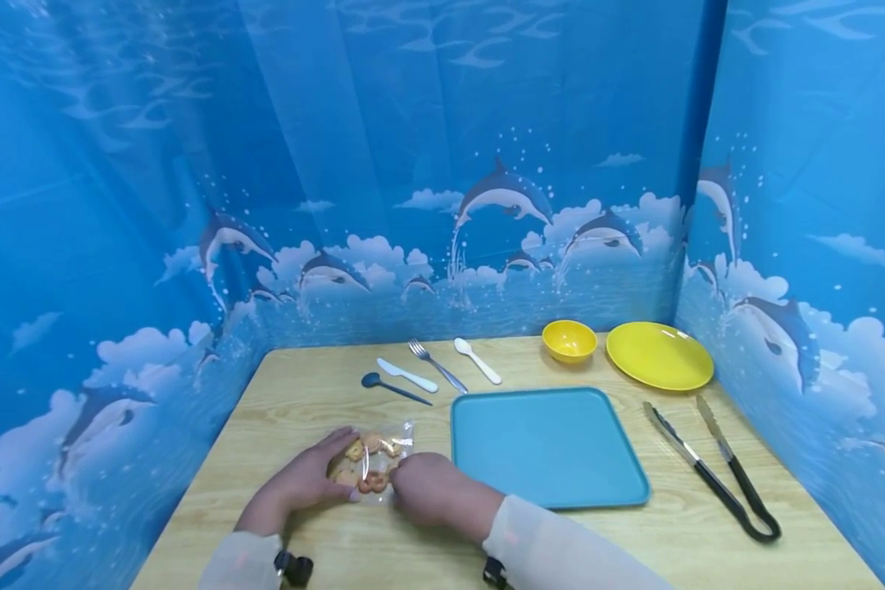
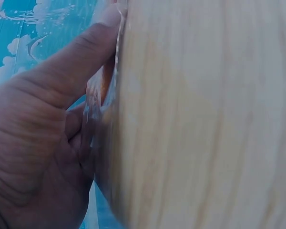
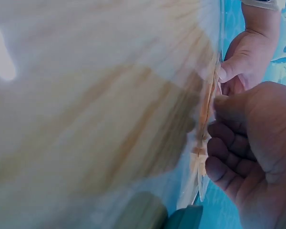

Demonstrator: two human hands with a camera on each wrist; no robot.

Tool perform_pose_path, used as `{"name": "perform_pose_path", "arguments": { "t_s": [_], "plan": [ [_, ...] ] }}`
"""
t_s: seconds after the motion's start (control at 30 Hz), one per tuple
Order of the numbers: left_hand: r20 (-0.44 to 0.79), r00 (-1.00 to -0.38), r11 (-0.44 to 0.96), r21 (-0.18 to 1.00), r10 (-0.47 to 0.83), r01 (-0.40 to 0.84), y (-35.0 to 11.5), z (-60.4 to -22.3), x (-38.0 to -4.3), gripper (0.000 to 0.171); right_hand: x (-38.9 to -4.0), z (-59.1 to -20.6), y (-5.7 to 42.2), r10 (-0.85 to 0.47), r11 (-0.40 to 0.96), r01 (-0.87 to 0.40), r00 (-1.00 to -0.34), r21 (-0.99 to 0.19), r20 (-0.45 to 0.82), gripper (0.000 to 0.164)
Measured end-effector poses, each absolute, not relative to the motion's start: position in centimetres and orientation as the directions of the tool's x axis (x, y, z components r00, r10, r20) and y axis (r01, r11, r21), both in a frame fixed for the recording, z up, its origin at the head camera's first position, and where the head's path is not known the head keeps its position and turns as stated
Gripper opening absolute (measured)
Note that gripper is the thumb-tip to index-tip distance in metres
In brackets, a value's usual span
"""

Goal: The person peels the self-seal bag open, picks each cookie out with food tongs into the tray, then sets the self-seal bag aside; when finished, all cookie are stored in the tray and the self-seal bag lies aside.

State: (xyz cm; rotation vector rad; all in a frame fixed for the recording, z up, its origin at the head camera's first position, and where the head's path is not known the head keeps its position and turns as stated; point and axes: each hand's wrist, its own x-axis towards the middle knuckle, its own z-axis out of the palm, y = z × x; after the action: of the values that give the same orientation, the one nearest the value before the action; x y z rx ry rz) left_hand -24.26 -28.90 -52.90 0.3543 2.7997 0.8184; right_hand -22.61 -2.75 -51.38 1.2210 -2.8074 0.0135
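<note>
A clear plastic bag of small cookies [image 1: 372, 474] lies on the wooden table, left of the blue tray. My left hand [image 1: 304, 479] grips its left side, thumb at the near edge and fingers at the far one. In the left wrist view, the thumb of that hand lies along the crinkled plastic bag [image 2: 97, 129]. At the bag's right edge my right hand [image 1: 433, 492] has curled fingers and pinches the plastic. The right wrist view shows its thumb and index finger together against the bag [image 3: 200, 152], while the exact pinch is partly hidden.
A blue tray [image 1: 549, 447] lies right of the hands. Behind the bag are a dark spoon [image 1: 396, 388], a white knife [image 1: 407, 375], a fork [image 1: 439, 366] and a white spoon [image 1: 478, 360]. Farther right are a yellow bowl [image 1: 569, 341], a yellow plate [image 1: 660, 356] and tongs [image 1: 715, 475].
</note>
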Motion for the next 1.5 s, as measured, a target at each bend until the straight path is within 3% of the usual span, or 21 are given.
{"name": "perform_pose_path", "arguments": {
  "t_s": [0.33,0.7,0.97,1.13,1.3,1.5],
  "plan": [
    [-0.111,-0.947,0.826,0.527,0.3,0.199,-29.2,-53.0,-24.3,0.109,-21.5,-50.3,-0.6,-0.534,0.815,-0.551,-0.834,-0.178,0.136,0.03],
    [-0.137,-0.946,0.814,0.556,0.293,0.171,-29.2,-53.1,-24.6,0.111,-21.1,-50.4,0.4,-0.505,0.807,-0.523,-0.852,-0.272,0.141,0.033],
    [-0.135,-0.949,0.824,0.54,0.284,0.17,-29.2,-53.0,-24.4,0.111,-22.1,-49.7,0.5,-0.464,0.794,-0.444,-0.884,-0.415,0.058,0.037],
    [-0.146,-0.95,0.826,0.541,0.276,0.156,-29.1,-52.8,-24.5,0.11,-23.9,-49.1,-0.5,-0.449,0.809,-0.435,-0.891,-0.395,0.061,0.037],
    [-0.147,-0.953,0.83,0.538,0.266,0.149,-29.0,-52.8,-24.7,0.11,-25.8,-48.8,-2.2,-0.492,0.823,-0.485,-0.869,-0.296,0.056,0.04],
    [-0.132,-0.95,0.818,0.551,0.281,0.165,-29.1,-52.9,-24.5,0.11,-27.0,-49.2,-3.4,-0.503,0.843,-0.494,-0.864,-0.212,0.013,0.031]
  ]
}}
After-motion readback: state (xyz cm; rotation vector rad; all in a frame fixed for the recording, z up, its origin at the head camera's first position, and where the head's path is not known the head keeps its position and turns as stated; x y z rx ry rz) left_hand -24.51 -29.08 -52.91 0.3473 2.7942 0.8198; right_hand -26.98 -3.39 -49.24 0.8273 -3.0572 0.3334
